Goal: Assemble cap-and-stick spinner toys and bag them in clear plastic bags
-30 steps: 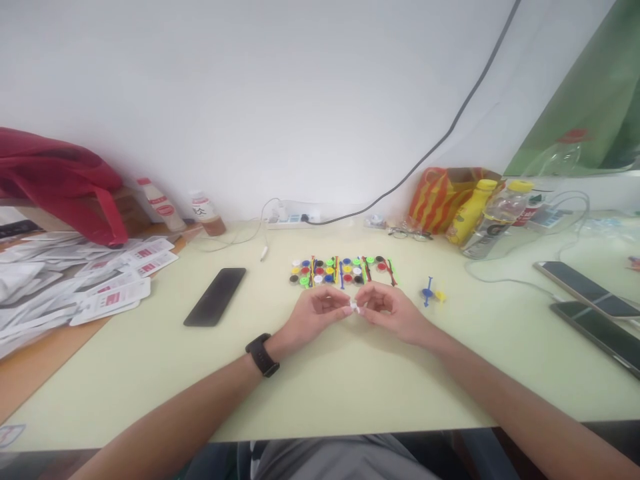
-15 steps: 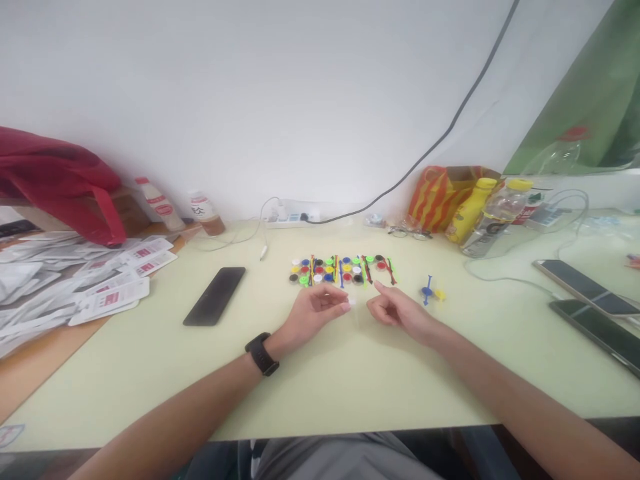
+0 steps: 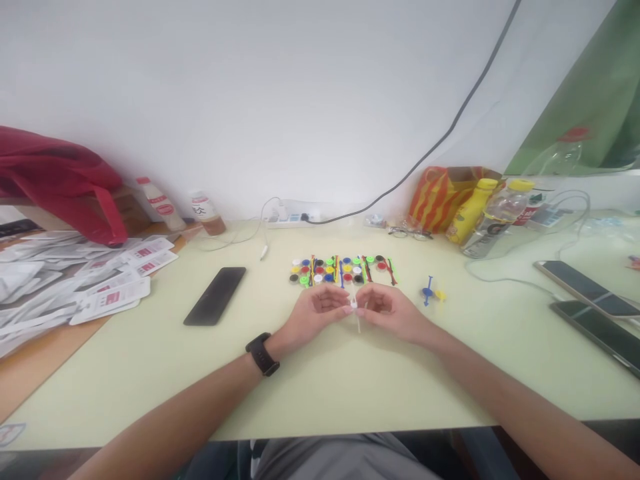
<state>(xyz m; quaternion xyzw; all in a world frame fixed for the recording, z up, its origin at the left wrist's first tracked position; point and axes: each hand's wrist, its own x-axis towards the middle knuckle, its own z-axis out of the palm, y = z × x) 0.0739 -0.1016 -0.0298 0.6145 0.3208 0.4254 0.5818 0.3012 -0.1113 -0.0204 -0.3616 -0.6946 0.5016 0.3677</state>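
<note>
My left hand (image 3: pixel 314 313) and my right hand (image 3: pixel 389 312) meet fingertip to fingertip over the pale green table (image 3: pixel 320 373). Together they pinch a small white disc on a thin white stick (image 3: pixel 355 310); the stick points down toward me. Just beyond the hands lies a tidy block of small coloured discs and sticks (image 3: pixel 342 270). To the right of my right hand lies a blue stick with a blue disc beside a yellow piece (image 3: pixel 431 292). A black watch (image 3: pixel 261 354) sits on my left wrist.
A black phone (image 3: pixel 215 296) lies to the left. White packets (image 3: pixel 75 283) and a red bag (image 3: pixel 60 183) fill the far left. Bottles (image 3: pixel 487 213), an orange bag (image 3: pixel 445 193), cables and two phones (image 3: pixel 590 300) occupy the right. A power strip (image 3: pixel 293 217) sits by the wall.
Half a second ago my right hand had drawn away, leaving the white disc in my left fingers. Now the right hand is back, pinching the piece, and a white stick shows below it.
</note>
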